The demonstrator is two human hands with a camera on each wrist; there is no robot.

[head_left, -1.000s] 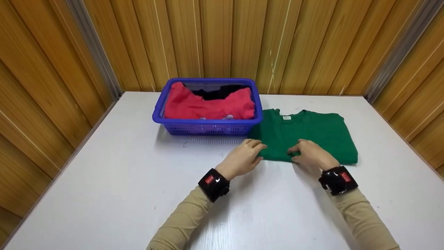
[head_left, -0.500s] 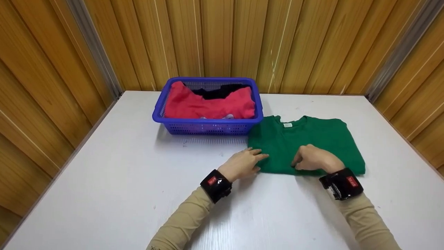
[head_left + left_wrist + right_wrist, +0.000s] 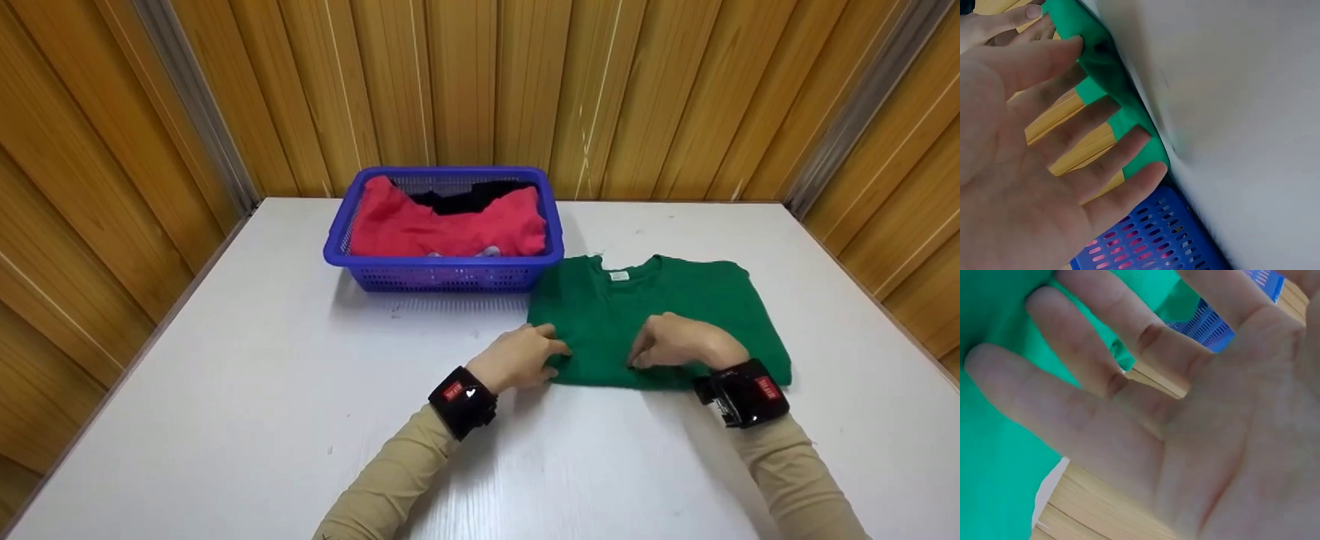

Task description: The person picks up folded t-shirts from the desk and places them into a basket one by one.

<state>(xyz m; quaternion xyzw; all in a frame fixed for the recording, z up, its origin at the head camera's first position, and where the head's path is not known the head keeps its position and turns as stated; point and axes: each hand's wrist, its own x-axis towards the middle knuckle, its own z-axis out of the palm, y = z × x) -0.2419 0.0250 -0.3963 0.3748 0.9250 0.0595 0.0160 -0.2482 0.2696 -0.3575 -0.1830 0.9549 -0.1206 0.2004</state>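
Note:
A folded green T-shirt [image 3: 682, 296], its white neck label showing, lies on the table right of the basket. My left hand [image 3: 517, 355] is at its near left corner, fingertips on the cloth; the left wrist view shows that hand [image 3: 1067, 124] with fingers spread and fairly straight. Near the middle of the shirt's front edge, my right hand [image 3: 679, 341] bends down at the wrist and presses its fingertips on the fabric. In the right wrist view the fingers [image 3: 1072, 402] reach out to the green cloth [image 3: 994, 450]; the thumb tip is out of frame.
A blue-purple plastic basket [image 3: 442, 262] stands at the back, left of the shirt and against its edge. Inside are a red garment [image 3: 450, 231] and a black one [image 3: 480, 196] behind it. Wood-patterned walls [image 3: 465, 90] enclose the white table [image 3: 247, 360] at the back and sides.
The green T-shirt has slid toward me under my hands, its collar now farther from the back wall. My right hand's wrist has bent more. The basket stays put.

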